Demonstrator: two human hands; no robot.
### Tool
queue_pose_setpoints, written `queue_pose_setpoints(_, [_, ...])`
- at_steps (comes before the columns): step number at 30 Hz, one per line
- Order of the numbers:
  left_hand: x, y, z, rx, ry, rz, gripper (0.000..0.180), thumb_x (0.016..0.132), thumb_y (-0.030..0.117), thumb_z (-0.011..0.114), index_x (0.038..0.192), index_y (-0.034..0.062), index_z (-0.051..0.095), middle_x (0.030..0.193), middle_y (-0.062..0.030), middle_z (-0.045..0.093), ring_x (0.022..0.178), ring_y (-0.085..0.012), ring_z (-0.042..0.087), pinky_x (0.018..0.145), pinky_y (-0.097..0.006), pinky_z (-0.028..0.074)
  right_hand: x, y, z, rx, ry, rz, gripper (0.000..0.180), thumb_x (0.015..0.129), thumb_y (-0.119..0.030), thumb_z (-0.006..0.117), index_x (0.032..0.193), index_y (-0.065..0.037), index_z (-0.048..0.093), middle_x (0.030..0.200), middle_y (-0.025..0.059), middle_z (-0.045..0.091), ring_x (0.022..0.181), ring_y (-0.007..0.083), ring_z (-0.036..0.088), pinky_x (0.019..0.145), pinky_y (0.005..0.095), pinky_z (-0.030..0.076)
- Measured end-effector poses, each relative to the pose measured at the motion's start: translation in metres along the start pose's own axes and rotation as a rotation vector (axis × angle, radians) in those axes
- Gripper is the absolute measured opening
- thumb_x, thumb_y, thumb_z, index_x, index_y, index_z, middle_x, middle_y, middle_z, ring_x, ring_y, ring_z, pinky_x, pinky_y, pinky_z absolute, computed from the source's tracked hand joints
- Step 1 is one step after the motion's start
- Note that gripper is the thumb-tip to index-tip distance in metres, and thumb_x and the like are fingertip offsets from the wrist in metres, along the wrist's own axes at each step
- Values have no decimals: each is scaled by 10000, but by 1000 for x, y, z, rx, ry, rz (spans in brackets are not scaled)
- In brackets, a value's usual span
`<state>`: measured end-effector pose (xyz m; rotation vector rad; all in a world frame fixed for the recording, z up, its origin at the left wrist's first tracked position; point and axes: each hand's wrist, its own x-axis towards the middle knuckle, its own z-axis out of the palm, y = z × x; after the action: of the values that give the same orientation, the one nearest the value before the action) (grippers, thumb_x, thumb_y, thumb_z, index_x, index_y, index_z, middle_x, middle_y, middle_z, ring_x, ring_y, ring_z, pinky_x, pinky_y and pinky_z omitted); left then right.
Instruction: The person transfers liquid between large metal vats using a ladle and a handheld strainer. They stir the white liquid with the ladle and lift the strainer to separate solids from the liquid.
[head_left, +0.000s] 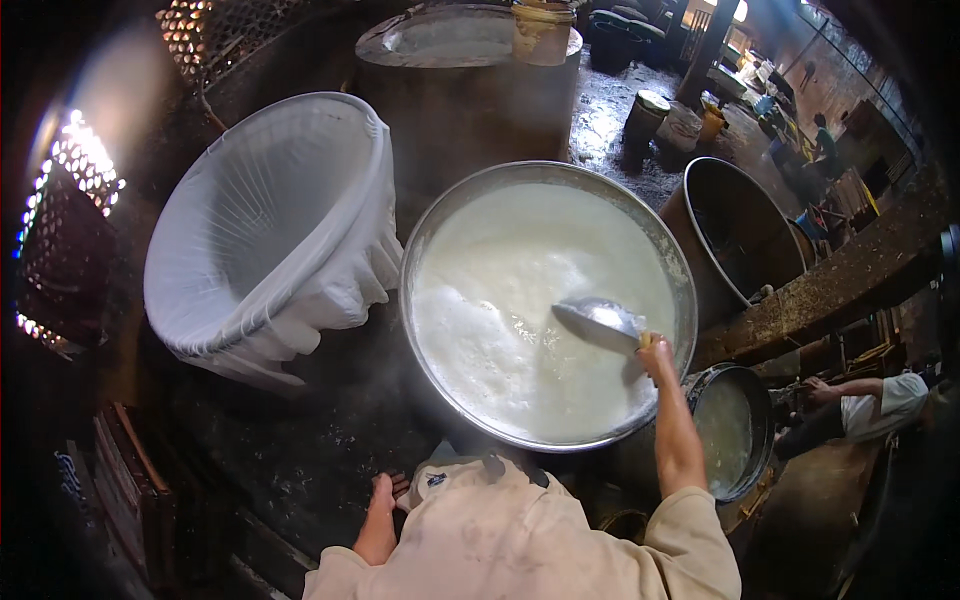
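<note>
No lettering or number can be read. Two markings show, both too small or unclear to make out. One is a group of pale, curling strokes [70,480] on a dark surface at the far lower left, just beside some upright brown boards [130,465]; whether they are letters or a drawn pattern cannot be told. The other is a small dark blue mark [437,480] on the beige clothing [510,540] of the person, toward its front edge and left of the middle; its shape is indistinct.
</note>
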<state>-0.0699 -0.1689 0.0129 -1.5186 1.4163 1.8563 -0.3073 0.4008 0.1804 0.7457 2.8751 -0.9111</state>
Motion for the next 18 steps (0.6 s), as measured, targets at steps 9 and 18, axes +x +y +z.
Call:
queue_pose_setpoints(9, [29,45,-5,118,-83,13,358,845,238,271,1073,61,483,941,-127,586,697,-230,591,581,-369,497,-71,-50,84,98,-151,23,223,626,-92,532,816,24,551,577,141,562,413,203,534,356,319,439])
queue_pose_setpoints(18, [63,112,9,211,-134,10,350,879,271,266,1073,77,483,923,-104,595,732,-216,592,626,-367,476,-143,-100,124,211,-207,42,373,626,-76,563,983,26,524,598,125,564,425,185,533,385,313,460])
